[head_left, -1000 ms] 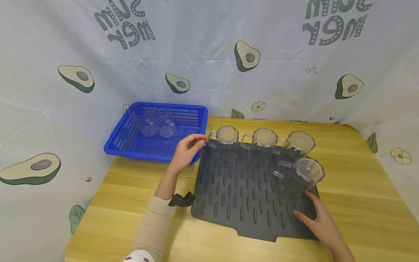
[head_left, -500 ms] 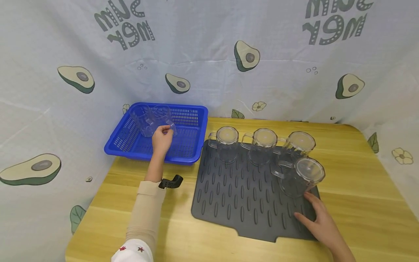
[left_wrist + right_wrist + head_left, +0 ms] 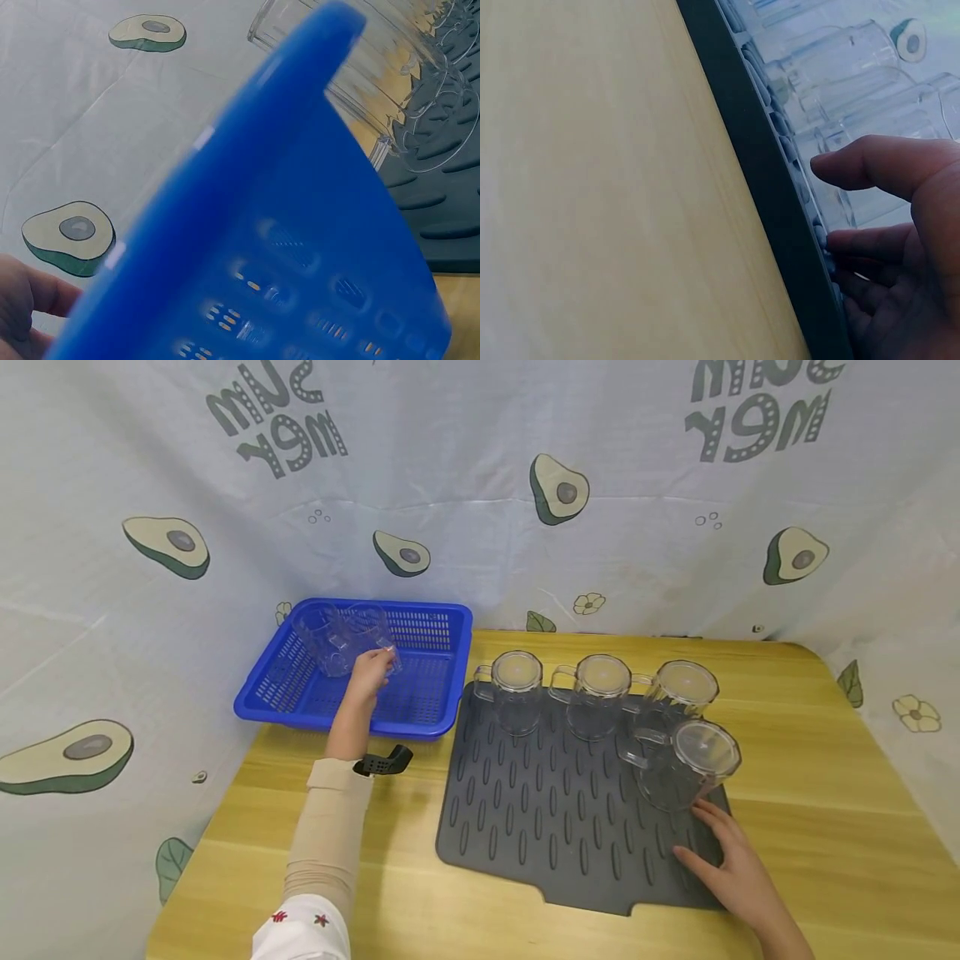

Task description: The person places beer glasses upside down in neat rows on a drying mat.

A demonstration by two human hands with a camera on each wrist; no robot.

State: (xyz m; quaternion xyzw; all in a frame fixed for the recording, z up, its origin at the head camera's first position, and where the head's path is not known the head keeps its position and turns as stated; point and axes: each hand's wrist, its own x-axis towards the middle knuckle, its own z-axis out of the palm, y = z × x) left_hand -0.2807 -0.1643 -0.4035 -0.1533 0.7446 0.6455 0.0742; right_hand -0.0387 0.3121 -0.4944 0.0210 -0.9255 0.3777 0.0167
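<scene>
Nearest: your right hand (image 3: 731, 868) lies over the right edge of the dark ribbed mat (image 3: 517, 835), which rests on the wooden counter (image 3: 810, 760). Its fingers are apart, thumb spread away, nothing held. The tips are right by the near mug (image 3: 701, 760); whether they touch the glass, I can't tell. That mug is upside down, handle to your left. No change on this side over the last second.

Along the mat's far edge you have three more upturned clear mugs: left back mug (image 3: 517, 681), middle back mug (image 3: 600, 685), right back mug (image 3: 682, 685). All four mugs match their earlier places.

Change: your left hand (image 3: 367, 677). One second back it is beside the left back mug's handle; now it is inside the blue basket (image 3: 427, 681), at the handle of the right basket mug (image 3: 367, 625). Its fingers look drawn together there, but I can't tell whether they clamp the handle — the left wrist view is mostly basket wall. The left basket mug (image 3: 318, 639) sits just beside, outline faint.

My reading: your work has shifted from mat to basket — four mugs upturned, two in the basket.

Farthest: the avocado-print curtain (image 3: 465, 443).
</scene>
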